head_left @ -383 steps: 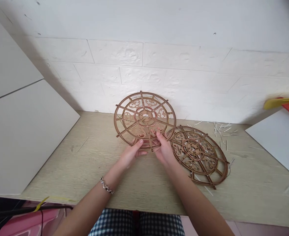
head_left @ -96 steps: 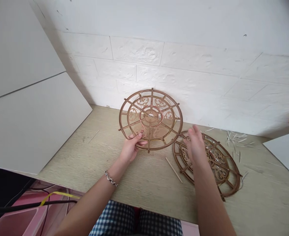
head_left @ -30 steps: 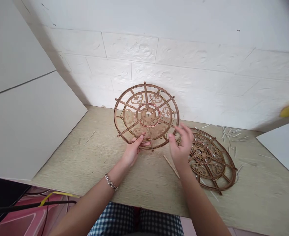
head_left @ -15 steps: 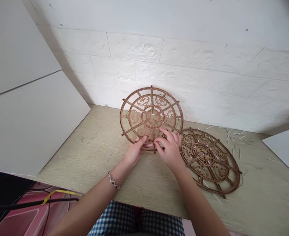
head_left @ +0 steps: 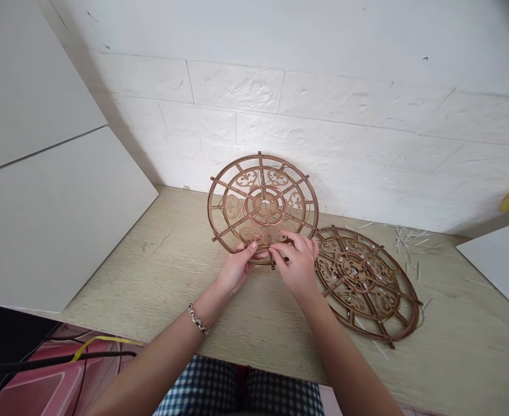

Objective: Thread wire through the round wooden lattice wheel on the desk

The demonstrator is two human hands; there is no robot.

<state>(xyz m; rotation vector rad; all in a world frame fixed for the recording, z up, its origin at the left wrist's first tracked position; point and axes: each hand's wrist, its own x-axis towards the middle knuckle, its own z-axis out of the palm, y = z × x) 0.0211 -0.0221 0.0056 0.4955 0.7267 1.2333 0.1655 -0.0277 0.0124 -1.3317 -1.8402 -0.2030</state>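
A round bronze-coloured openwork frame, with spokes and scroll ornaments, stands tilted up in front of me. Thin wires run across it, and a copper-coloured ring of wire circles its middle. My left hand grips the lower rim, thumb in front and fingers behind. At the lower spoke, my right hand pinches with thumb and forefinger at a thin wire along the rim; the fingertips partly hide it. A second frame of the same kind lies on the table to the right.
White wire scraps are scattered on the table at the right. Behind stands a white brick-patterned wall. White panels border the left and right. A pink tub and black cable are below left.
The held frame has tilted slightly and shifted a little left in view. Both hands keep nearly the same grip, and the second frame lies as before.
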